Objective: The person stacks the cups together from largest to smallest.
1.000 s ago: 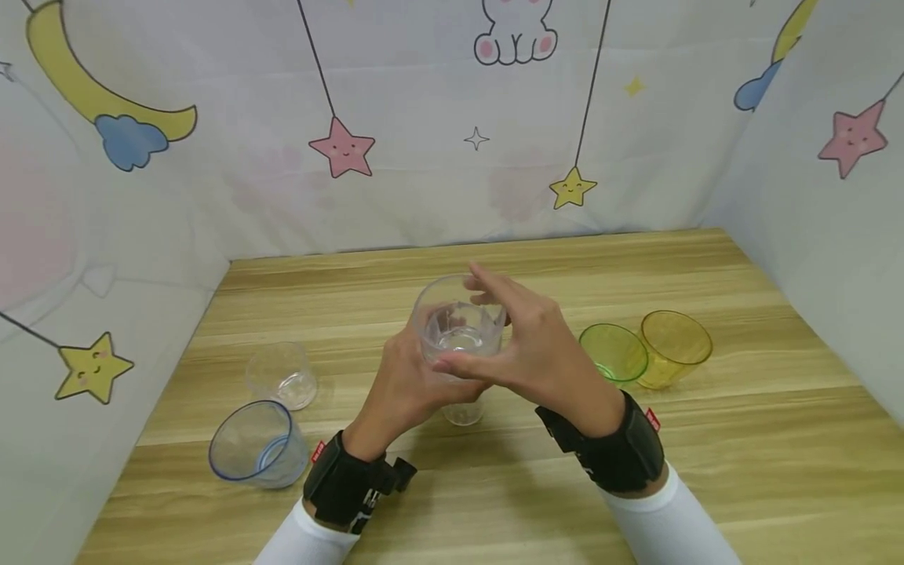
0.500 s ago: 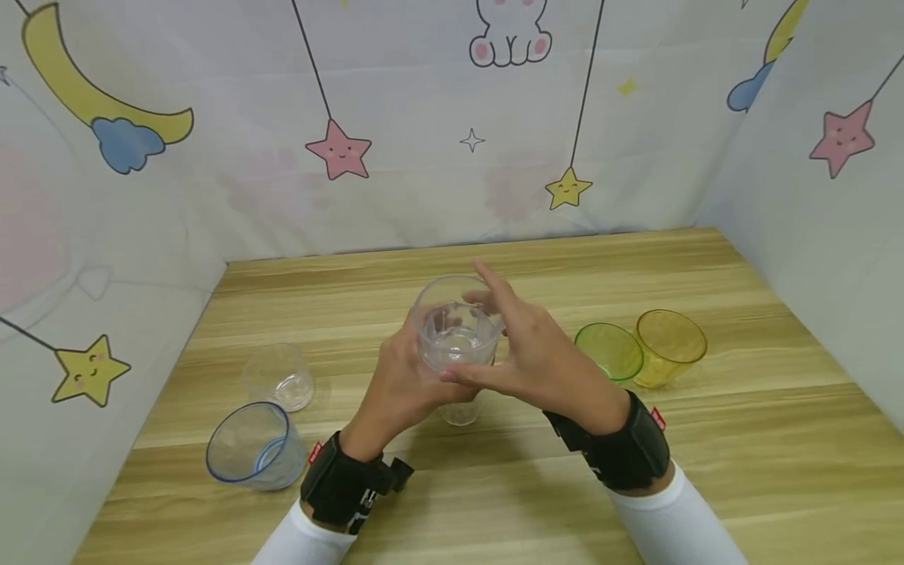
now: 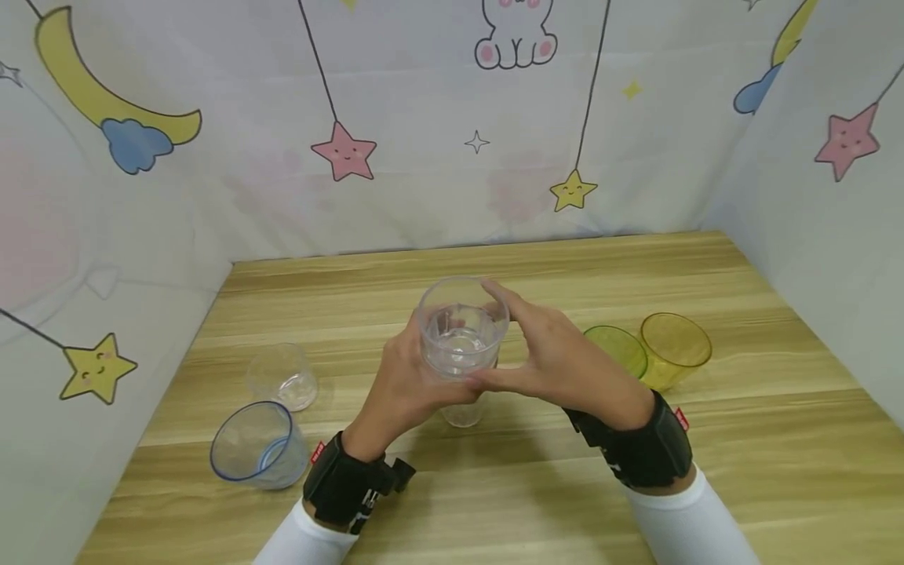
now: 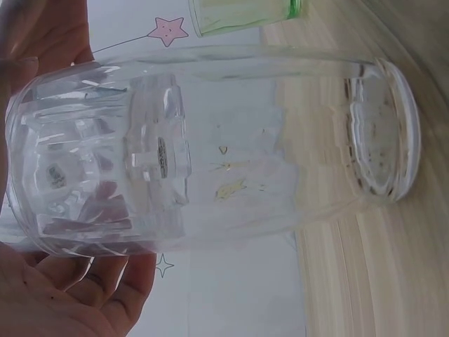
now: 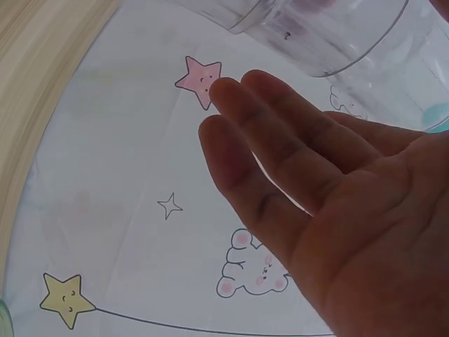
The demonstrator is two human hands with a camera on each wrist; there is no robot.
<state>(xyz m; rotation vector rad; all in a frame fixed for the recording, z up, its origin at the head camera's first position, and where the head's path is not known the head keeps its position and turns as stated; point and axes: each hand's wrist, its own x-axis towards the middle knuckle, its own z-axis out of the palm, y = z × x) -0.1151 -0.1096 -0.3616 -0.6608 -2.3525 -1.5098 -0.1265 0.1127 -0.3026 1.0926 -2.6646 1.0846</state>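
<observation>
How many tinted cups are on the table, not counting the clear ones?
3: the blue cup at the left in the head view, the green cup at the right, partly hidden behind the right hand, and the yellow cup just beside it.

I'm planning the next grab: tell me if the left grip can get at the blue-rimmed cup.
Probably not yet: the left grip holds a tall clear glass. Otherwise, the way to the blue-rimmed cup looks free.

Tabletop booth (image 3: 176,227): wood-grain table (image 3: 508,510), cartoon-printed cloth walls (image 3: 424,204).
</observation>
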